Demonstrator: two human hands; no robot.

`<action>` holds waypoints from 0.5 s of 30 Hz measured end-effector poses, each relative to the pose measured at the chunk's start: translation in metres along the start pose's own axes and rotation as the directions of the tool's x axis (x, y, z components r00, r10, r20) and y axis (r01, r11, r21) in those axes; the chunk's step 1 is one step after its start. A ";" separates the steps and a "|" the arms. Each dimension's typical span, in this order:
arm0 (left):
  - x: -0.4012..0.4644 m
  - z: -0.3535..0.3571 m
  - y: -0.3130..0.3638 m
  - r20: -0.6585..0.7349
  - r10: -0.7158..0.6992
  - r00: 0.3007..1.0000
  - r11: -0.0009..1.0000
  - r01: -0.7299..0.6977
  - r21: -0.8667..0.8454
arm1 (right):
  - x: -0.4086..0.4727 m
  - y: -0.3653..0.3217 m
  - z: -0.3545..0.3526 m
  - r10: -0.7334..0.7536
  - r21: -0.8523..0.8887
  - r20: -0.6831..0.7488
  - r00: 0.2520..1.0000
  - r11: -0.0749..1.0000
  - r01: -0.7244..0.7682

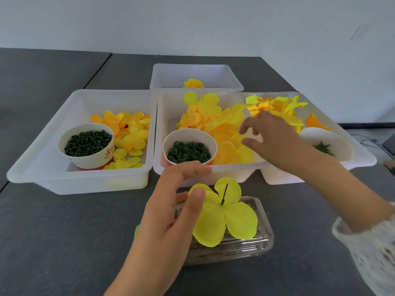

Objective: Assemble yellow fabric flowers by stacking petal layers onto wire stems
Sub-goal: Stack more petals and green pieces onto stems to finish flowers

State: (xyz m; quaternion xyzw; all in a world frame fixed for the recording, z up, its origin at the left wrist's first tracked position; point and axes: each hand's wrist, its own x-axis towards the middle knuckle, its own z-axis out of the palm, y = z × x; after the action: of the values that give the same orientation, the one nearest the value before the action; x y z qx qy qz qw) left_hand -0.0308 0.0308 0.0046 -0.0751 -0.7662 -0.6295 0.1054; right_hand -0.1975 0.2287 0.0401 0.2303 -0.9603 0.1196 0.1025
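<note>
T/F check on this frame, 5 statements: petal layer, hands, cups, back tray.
1. A yellow petal layer sits on a dark stem over the clear plastic tray. True.
2. The right hand reaches into the left tray. False: it is over the petals in the middle tray.
3. The left hand touches the petal layer's edge. True.
4. The cup in the middle tray holds yellow petals. False: dark green rings.
5. The back tray holds one yellow flower. True.

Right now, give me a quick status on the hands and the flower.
Left hand touching petal layer on stem. Right hand open over petals in middle tray. Nothing in the way.
</note>
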 end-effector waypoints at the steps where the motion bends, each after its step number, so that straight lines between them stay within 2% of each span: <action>1: 0.000 0.002 0.002 0.036 0.016 0.999 0.999 -0.017 0.046 | 0.011 0.003 0.009 0.009 -0.097 0.102 0.995 0.995 0.001; 3: -0.001 0.006 0.004 0.084 0.005 0.996 0.989 -0.018 0.146 | 0.023 0.006 0.023 0.008 -0.280 0.238 0.971 0.958 0.060; 5: -0.001 0.009 0.005 0.117 -0.014 0.993 0.972 -0.013 0.235 | 0.027 0.007 0.029 -0.030 -0.343 0.282 0.959 0.930 0.130; 8: -0.002 0.008 0.002 0.140 -0.044 0.989 0.952 -0.002 0.307 | 0.029 0.008 0.019 -0.054 -0.165 0.270 0.961 0.981 0.102; 10: -0.003 0.004 0.002 0.151 -0.043 0.988 0.948 -0.008 0.320 | 0.027 0.005 0.001 -0.073 -0.092 0.192 0.979 0.991 0.092; 12: -0.002 -0.002 0.004 0.141 0.008 0.990 0.963 -0.045 0.266 | 0.022 0.001 -0.022 -0.115 -0.099 0.066 0.991 0.988 0.121; 15: 0.000 -0.013 0.009 -0.020 0.041 0.999 0.992 -0.038 0.121 | 0.006 -0.017 -0.057 -0.221 -0.102 -0.136 0.966 0.973 0.209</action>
State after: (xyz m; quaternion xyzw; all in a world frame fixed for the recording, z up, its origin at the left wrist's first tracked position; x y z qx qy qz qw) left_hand -0.0275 0.0198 0.0151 -0.0767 -0.7998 -0.5809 0.1305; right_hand -0.1868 0.2275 0.0992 0.3191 -0.9238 0.0823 0.1949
